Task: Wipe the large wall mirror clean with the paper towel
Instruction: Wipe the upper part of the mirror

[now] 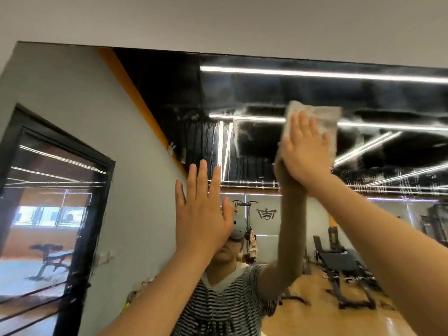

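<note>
We have the paper towel [315,122] pinned flat against the mirror [266,93] under our right hand [305,151], fingers spread and palm pressing. The hand does not curl around the towel; only pressure holds it there. The towel sticks out above the fingertips and down past the thumb side of the palm. Our left hand [202,212] is open too, fingers straight and slightly apart, raised lower and to the left of the right hand and holding nothing. We cannot tell whether it touches the glass or hovers just off it.

The towel is light, soft and limp, and it looks damp and greyed. We judge it would bunch or tear if dragged hard, and would drop the moment the palm lifts. The best hold is the one we have: a broad, flat palm over its middle, with the folded layers kept together. The mirror is stiff, smooth and slick, and being glass it wants even pressure and no knocks.

Wet streaks and cloudy smears [242,127] lie left of the right hand and beyond it toward the right, so we judge the wiping is far from finished.

By count: one mirror, one paper towel, two hands.
</note>
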`<state>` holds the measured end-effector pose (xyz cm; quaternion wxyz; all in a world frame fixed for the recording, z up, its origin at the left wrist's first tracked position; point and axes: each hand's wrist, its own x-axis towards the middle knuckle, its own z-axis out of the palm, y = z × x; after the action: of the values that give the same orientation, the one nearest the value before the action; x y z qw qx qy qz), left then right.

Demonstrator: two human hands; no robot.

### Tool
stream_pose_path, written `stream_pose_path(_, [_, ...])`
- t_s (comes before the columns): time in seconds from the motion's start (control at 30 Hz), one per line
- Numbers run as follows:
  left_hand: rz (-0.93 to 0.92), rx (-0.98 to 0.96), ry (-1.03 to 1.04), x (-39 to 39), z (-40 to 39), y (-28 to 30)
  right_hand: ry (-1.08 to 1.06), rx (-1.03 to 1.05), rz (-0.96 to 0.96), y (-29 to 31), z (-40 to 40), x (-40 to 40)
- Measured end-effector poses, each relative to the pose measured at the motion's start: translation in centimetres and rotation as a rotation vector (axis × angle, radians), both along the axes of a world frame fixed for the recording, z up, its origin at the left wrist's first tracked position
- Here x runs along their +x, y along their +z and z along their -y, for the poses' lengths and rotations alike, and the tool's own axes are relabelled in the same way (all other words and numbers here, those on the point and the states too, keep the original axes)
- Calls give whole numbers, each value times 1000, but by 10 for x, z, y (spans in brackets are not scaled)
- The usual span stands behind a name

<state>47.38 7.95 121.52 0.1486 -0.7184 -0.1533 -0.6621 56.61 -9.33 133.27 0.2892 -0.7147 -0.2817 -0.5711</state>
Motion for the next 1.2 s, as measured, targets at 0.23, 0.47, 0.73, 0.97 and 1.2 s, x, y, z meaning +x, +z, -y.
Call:
stream_pose_path(0.23, [21,23,19,-2,2,1,75,-249,180,-11,-80,-50])
stream_pose_path(0.47, [20,20,14,-2,0,1,42,-238,179,-13,-36,-21])
stream_pose_path(0.73, [44,38,20,1,-2,0,-16,-76,124,-33,3,14])
stream_pose_path(0.97, [47,24,-34,0,-1,0,-5,40,145,-40,-8,13])
stream_pose_path(1.2, [27,-6,-59,-4,1,-1,24,74,169,-41,-10,16])
